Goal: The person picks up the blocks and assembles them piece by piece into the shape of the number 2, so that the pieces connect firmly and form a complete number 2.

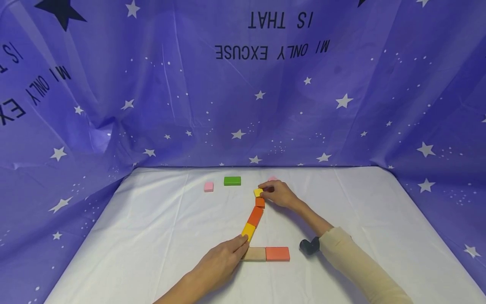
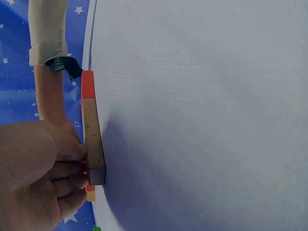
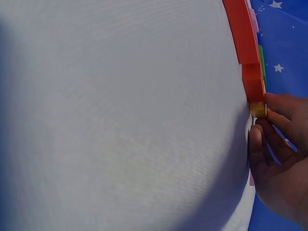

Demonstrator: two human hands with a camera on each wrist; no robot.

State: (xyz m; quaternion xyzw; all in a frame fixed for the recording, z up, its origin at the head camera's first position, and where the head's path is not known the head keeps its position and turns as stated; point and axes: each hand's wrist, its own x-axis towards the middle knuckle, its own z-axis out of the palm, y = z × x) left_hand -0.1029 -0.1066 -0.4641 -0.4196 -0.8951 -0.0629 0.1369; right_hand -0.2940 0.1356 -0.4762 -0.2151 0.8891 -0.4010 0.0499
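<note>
My right hand (image 1: pixel 280 194) is at the far end of a bent row of blocks, its thumb and fingertips pinching a small yellow block (image 1: pixel 258 192). That block stands against a small orange block (image 3: pixel 253 82). Nearer in the row lie a longer orange-red block (image 1: pixel 255 216) and a longer yellow block (image 1: pixel 248 231). My left hand (image 1: pixel 224 258) rests its fairly straight fingers on the near end of the longer yellow block, hiding that end. Close by its thumb is a plain wooden block (image 2: pixel 92 130), joined end to end with a coral-red block (image 1: pixel 277 253).
A pink block (image 1: pixel 209 187) and a green block (image 1: pixel 232 181) lie at the back of the white-covered table (image 1: pixel 152 236). Another pink piece (image 1: pixel 272 179) shows partly behind the right hand. A dark strap (image 1: pixel 309 246) hangs by the right sleeve. A purple star-printed cloth (image 1: pixel 212 93) rises behind.
</note>
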